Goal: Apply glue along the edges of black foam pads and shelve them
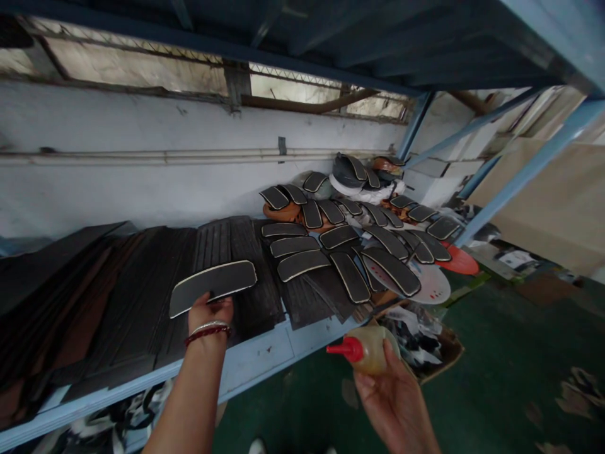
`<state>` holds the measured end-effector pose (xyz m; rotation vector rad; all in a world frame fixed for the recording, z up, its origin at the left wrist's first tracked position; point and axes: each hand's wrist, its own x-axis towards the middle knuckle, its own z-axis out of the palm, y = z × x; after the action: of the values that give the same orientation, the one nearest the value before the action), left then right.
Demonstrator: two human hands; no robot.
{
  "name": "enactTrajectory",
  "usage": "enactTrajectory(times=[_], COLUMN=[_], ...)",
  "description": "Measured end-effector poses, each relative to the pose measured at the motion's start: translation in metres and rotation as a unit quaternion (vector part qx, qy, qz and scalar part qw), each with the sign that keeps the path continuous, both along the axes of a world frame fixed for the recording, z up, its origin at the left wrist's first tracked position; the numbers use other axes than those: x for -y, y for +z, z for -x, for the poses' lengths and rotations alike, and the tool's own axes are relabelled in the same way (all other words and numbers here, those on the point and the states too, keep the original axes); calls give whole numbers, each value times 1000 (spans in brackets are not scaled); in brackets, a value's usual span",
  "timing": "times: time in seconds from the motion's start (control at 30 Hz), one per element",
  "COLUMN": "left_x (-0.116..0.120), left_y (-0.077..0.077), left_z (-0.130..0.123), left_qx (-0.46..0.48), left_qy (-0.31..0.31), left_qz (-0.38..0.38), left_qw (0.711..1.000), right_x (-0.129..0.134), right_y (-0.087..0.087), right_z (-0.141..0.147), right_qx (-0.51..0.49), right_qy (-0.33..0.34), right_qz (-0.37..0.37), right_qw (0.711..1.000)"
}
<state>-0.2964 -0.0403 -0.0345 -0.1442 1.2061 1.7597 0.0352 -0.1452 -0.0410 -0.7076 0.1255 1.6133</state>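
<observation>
My left hand (210, 313) grips the lower edge of a dark curved panel (215, 284) with a pale rim, held over the stacked dark sheets. In my right hand (385, 384) is a squeeze bottle (371, 350) of yellowish liquid, its red nozzle pointing left, in front of the shelf's edge. More dark curved pieces (302, 263) with pale rims lie spread over the right part of the shelf, some overlapping. Stacks of dark sheets (155, 290) cover the left part.
A blue metal shelf edge (265, 353) runs across below the sheets, with a blue upright (520, 183) at the right. An open carton (442, 366) of scraps stands on the green floor. A white disc (432, 284) and a red one (460, 258) jut out at right.
</observation>
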Motion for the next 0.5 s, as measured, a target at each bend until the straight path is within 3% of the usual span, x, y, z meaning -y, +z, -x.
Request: enactTrajectory(times=[0.13,0.23,0.4,0.47,0.5], left_x=[-9,6,60,71,69], left_y=[-8,-16,-25,-22,-18], left_z=[-8,-14,-12,2,11], left_qx=[-11,-28,-53,-143,-241], left_qy=[28,-17,-220,-336,-388], left_qz=[11,20,95,116,117], left_qw=[999,999,970,924,882], right_x=[-7,-11,-14,-15,-15], right_y=[1,2,0,-3,-4], right_z=[4,5,2,0,-1], right_qx=[-6,-6,-9,-5,-3], right_qy=[-16,-26,-37,-43,-47], right_qz=[21,32,54,56,53], right_qw=[1000,999,998,998,998])
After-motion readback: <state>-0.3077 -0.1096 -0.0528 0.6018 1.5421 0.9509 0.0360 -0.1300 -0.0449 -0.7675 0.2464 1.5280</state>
